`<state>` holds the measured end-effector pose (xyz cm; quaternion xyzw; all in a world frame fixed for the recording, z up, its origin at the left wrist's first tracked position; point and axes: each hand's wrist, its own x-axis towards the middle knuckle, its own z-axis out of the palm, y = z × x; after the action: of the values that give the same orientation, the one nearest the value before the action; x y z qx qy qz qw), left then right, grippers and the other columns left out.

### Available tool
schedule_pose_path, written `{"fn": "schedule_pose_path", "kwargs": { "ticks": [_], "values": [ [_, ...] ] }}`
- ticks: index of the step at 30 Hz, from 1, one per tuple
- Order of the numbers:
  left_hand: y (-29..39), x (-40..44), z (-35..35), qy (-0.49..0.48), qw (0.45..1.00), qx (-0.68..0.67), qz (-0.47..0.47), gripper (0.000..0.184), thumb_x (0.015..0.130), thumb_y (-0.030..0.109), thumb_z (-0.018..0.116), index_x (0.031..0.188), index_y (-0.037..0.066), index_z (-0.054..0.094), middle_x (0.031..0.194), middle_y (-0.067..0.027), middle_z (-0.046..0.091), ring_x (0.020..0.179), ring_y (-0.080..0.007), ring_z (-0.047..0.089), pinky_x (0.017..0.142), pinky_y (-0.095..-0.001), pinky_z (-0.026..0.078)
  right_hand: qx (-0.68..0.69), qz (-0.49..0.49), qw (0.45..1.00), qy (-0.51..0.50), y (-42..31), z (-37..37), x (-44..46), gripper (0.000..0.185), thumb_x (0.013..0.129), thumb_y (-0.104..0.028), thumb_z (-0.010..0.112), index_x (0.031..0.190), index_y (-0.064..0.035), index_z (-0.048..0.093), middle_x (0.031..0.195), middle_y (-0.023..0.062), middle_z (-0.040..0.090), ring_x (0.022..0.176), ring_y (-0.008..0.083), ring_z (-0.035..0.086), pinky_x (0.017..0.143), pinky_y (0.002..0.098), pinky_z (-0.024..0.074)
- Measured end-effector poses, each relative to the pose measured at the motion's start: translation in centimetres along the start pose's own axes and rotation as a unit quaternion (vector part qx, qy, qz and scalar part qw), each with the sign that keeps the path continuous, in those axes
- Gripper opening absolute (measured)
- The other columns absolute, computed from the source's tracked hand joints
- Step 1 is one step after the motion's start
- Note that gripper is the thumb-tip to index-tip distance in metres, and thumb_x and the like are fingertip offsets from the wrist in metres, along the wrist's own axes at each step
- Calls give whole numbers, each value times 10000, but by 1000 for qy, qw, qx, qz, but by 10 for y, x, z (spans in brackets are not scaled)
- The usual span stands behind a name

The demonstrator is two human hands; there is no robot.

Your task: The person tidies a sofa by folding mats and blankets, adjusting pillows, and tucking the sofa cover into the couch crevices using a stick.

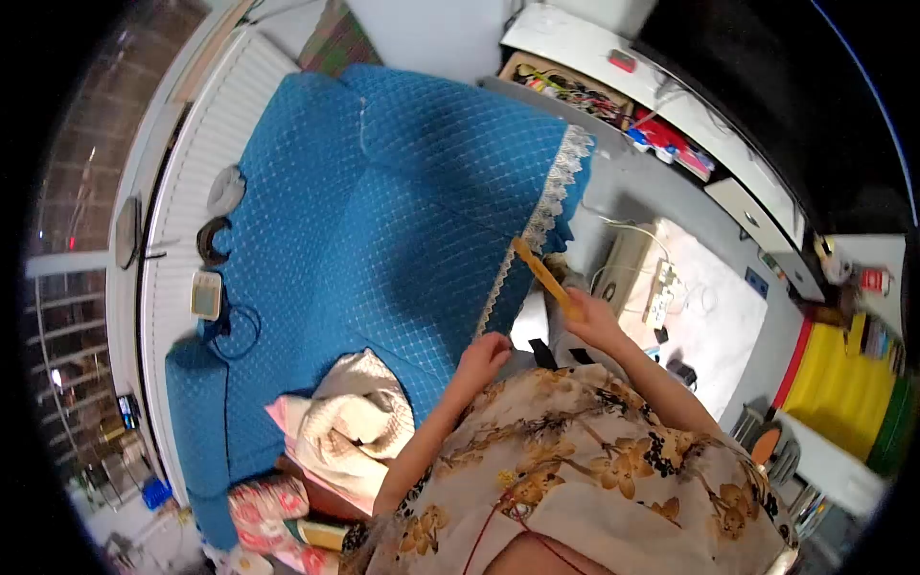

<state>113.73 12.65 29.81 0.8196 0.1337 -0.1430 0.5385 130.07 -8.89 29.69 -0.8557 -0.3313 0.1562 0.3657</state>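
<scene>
My right hand (592,323) is closed around the lower end of a yellow-brown stick (544,271). The stick slants up and to the left, and its tip lies over the lace edge of the blue quilted sofa cover (383,220). White lace trim (556,187) runs along the cover's front edge. Close to the lower end of that trim, my left hand (484,357) has its fingers curled in, and I make out nothing in them. Whether it touches the cover, I cannot tell.
A crumpled cream blanket (355,422) and a pink patterned cushion (268,508) lie on the sofa's near end. To the right are a low table (738,307) with a power strip (659,295), an open drawer (565,91) of cables, and a yellow stool-like object (834,383).
</scene>
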Motion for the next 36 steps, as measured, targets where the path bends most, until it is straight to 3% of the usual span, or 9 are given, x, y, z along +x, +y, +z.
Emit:
{"fn": "schedule_pose_path", "kwargs": {
  "ticks": [4, 7, 13, 19, 22, 26, 28, 31, 36],
  "values": [
    [1, 74, 17, 45, 988, -115, -97, 240, 826, 194, 565, 1022, 56, 548, 936, -91, 591, 852, -210, 598, 721, -327, 479, -77, 46, 976, -199, -6, -48, 82, 486, 707, -168, 561, 1169, -59, 453, 716, 167, 612, 650, 376, 584, 600, 466, 467],
    [18, 143, 29, 82, 873, -428, -220, 316, 867, 263, 534, 1121, 82, 484, 1036, -79, 561, 924, -200, 579, 744, -341, 492, -186, -24, 941, -282, 12, -60, 147, 518, 724, -177, 596, 1195, -43, 425, 734, 179, 615, 691, 368, 592, 606, 445, 468],
    [18, 257, 17, 177, 670, -687, -220, 477, 886, 380, 497, 1257, 119, 349, 1065, -67, 495, 927, -221, 556, 724, -388, 505, -247, -229, 884, -325, 28, -31, 245, 306, 760, -116, 515, 1054, -30, 496, 638, 135, 610, 554, 303, 600, 498, 429, 465],
    [-18, 302, -22, 314, 574, -726, -211, 467, 856, 258, 572, 1204, 79, 319, 1035, -123, 487, 764, -239, 575, 590, -351, 503, -274, -341, 846, -304, 14, 21, 285, 394, 718, -53, 536, 1074, 88, 443, 647, 107, 610, 552, 282, 608, 462, 375, 470],
    [-30, 318, -49, 381, 555, -700, -239, 472, 833, 227, 608, 1164, 14, 347, 849, -134, 528, 612, -229, 574, 471, -329, 466, -346, -341, 823, -294, -15, 38, 285, 374, 730, -65, 520, 1063, 86, 444, 616, 106, 602, 505, 255, 601, 415, 367, 463],
    [-90, 336, -66, 322, 646, -645, -249, 240, 800, 140, 606, 875, -56, 490, 562, -108, 504, 444, -215, 529, 375, -337, 424, -318, -334, 820, -340, -62, 48, 298, 30, 683, -74, 574, 671, -48, 581, 592, 103, 616, 514, 228, 622, 442, 338, 484],
    [-112, 349, -69, 319, 664, -624, -260, 176, 781, 85, 591, 704, -56, 520, 467, -97, 475, 377, -210, 495, 344, -343, 406, -331, -334, 813, -342, -72, 58, 308, 31, 678, -73, 577, 685, -44, 586, 595, 105, 616, 523, 238, 624, 456, 348, 488],
    [-121, 352, -78, 308, 664, -609, -306, 178, 752, 29, 561, 598, -44, 511, 481, -122, 505, 365, -214, 489, 332, -347, 383, -340, -329, 798, -373, -85, 70, 320, 35, 674, -69, 578, 693, -42, 588, 597, 109, 616, 537, 253, 628, 473, 358, 493],
    [-110, 339, -104, 250, 694, -613, -283, 151, 805, 46, 549, 806, -43, 427, 618, -138, 517, 382, -182, 446, 329, -327, 347, -362, -283, 775, -433, -100, 86, 336, 68, 677, -62, 572, 738, -33, 579, 609, 123, 615, 563, 278, 630, 489, 372, 491]
  ]
}}
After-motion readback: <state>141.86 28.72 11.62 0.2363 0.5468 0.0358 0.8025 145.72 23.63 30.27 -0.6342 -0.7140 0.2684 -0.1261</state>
